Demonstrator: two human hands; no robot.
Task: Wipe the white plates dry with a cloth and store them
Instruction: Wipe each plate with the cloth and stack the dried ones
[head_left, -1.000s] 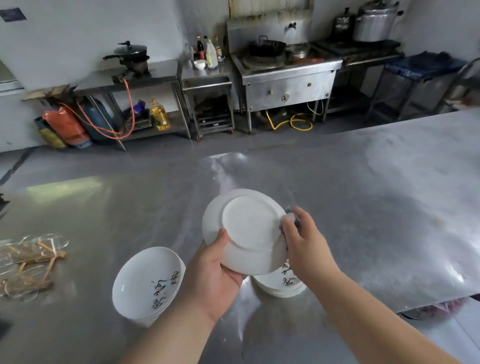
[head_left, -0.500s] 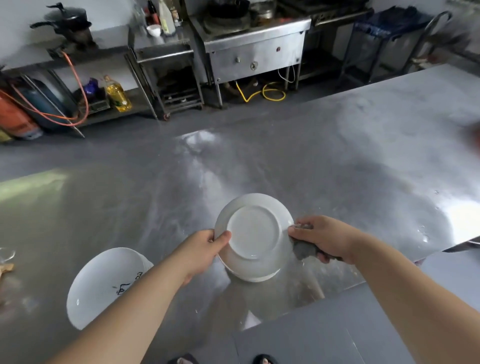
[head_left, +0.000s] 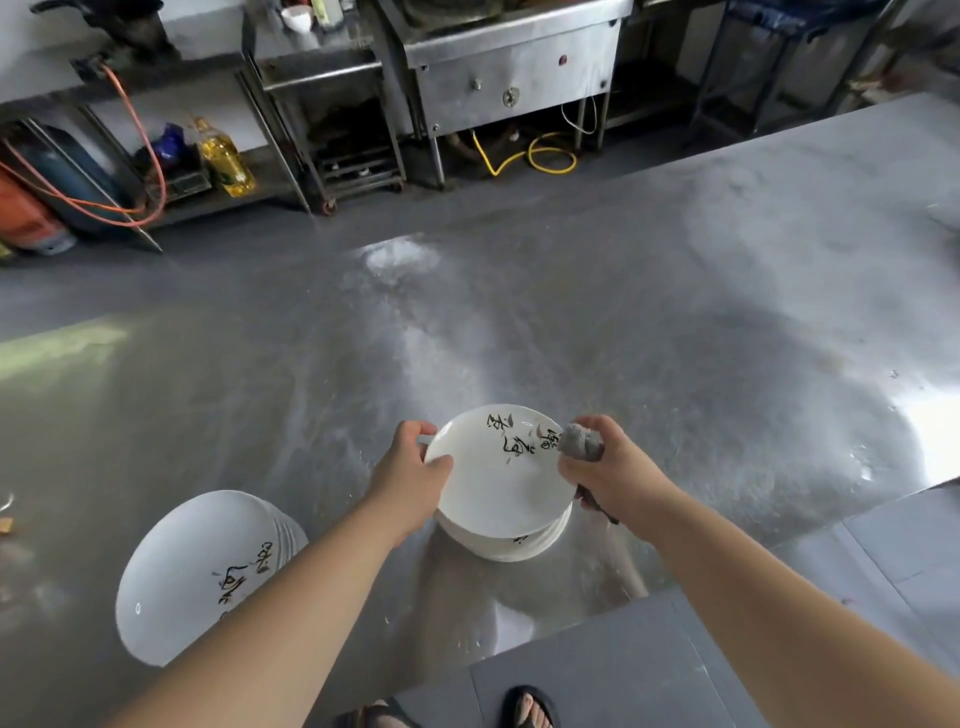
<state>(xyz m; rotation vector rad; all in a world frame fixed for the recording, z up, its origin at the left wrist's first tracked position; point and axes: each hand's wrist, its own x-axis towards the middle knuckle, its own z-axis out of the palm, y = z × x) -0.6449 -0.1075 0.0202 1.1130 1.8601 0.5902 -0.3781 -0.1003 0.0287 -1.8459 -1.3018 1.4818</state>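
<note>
— Stainless worktop (head_left: 675, 338) is spreading out, streaked and shiny, beyond both our grips, with a steel cooker (head_left: 514, 67) standing at the far wall. What are we holding?

— We are pinching the white plate (head_left: 498, 488) by its left rim with our left hand (head_left: 410, 480), thumb lying on the face and fingers curling behind. Our right hand (head_left: 610, 473) is bunching the grey cloth (head_left: 579, 441) tightly and pressing it to the rim opposite the left grip.

— What is differing from half a second ago?

— Then the plate was showing us its foot ring. Now the face with the black writing is looking up at us. We are judging the back as wiped and the face as the side in hand.

— And where is the plate sitting?

— It is hanging tilted just over a stack of plates (head_left: 519, 545), directly beneath our two grips. Whether it is touching that stack we cannot tell. A second stack (head_left: 197, 571) is waiting well to the left of the left grip.

— So storing is coming soon?

— Probably, once the face is dry.
</note>
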